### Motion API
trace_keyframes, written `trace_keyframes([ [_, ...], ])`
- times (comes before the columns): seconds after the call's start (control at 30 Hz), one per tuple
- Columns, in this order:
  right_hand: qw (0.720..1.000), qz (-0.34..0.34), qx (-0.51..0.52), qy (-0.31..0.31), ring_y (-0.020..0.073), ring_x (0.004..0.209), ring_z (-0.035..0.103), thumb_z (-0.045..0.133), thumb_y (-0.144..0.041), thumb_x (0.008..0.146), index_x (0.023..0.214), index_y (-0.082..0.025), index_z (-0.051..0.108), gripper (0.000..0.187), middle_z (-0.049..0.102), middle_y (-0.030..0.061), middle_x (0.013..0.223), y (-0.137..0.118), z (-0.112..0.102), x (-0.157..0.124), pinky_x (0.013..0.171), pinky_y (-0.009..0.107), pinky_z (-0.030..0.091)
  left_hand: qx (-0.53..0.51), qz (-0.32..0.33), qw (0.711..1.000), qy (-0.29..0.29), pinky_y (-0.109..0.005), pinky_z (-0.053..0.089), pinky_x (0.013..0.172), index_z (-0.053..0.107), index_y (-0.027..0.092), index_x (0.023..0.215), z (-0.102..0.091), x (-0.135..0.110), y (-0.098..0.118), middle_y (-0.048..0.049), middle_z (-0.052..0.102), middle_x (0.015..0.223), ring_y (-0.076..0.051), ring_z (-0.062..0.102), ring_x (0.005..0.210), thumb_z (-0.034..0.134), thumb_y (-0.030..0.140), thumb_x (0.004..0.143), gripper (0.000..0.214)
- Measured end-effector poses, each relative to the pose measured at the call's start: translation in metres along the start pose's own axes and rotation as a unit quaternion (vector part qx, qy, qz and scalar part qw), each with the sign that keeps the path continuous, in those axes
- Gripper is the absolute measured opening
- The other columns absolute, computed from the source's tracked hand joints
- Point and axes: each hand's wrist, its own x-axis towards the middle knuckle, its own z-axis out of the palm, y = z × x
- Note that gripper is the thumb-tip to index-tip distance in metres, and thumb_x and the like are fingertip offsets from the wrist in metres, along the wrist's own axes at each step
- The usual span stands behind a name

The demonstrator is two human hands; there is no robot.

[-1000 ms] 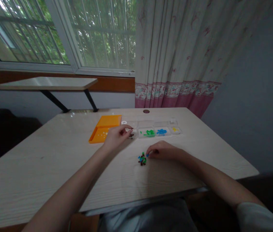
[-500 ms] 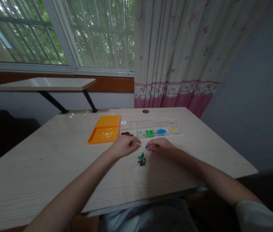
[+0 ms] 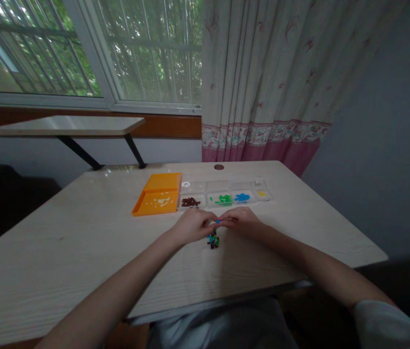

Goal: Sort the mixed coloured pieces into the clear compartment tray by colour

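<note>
One blue piece (image 3: 218, 221), pinched.
My right hand (image 3: 242, 219) holds it; whether my left hand (image 3: 193, 227) grips, I cannot tell; coloured cluster (image 3: 212, 241) lies below both.

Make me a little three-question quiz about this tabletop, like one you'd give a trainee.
1. True or false: the orange box holds pale pieces.
2. In the clear case, the brick-like pieces nearest that box are: A) green, B) brown, C) yellow.
3. Where the left hand and right hand meet, what colour is the small piece?

Key: 1. True. 2. B. 3. Blue.
</note>
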Motion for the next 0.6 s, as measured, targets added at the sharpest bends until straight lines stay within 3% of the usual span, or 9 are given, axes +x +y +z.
trace_keyframes([
  [0.27, 0.999, 0.042, -0.028, 0.000, 0.0082, 0.051, 0.052, 0.060, -0.044, 0.073, 0.091, -0.024, 0.068, 0.028, 0.061, -0.0026, 0.058, -0.0058, -0.0042, 0.0015, 0.051, 0.018, 0.033, 0.004, -0.001, 0.999, 0.034, -0.017, 0.027, 0.049, 0.065, 0.019, 0.088, -0.0010, -0.0020, -0.0030, 0.0021, 0.056, 0.054, -0.007, 0.047, 0.048, 0.049, 0.030, 0.080, 0.021],
  [0.6, 0.998, 0.002, -0.041, 0.040, 0.0074, 0.052, 0.052, 0.056, -0.039, 0.077, 0.084, -0.022, 0.067, 0.022, 0.061, -0.0021, 0.059, -0.0057, -0.0029, 0.0004, 0.051, 0.017, 0.036, -0.004, -0.011, 1.000, 0.027, -0.017, 0.027, 0.048, 0.065, 0.019, 0.089, -0.0037, 0.0000, 0.0005, 0.0020, 0.056, 0.054, -0.008, 0.047, 0.048, 0.048, 0.036, 0.081, 0.025],
])
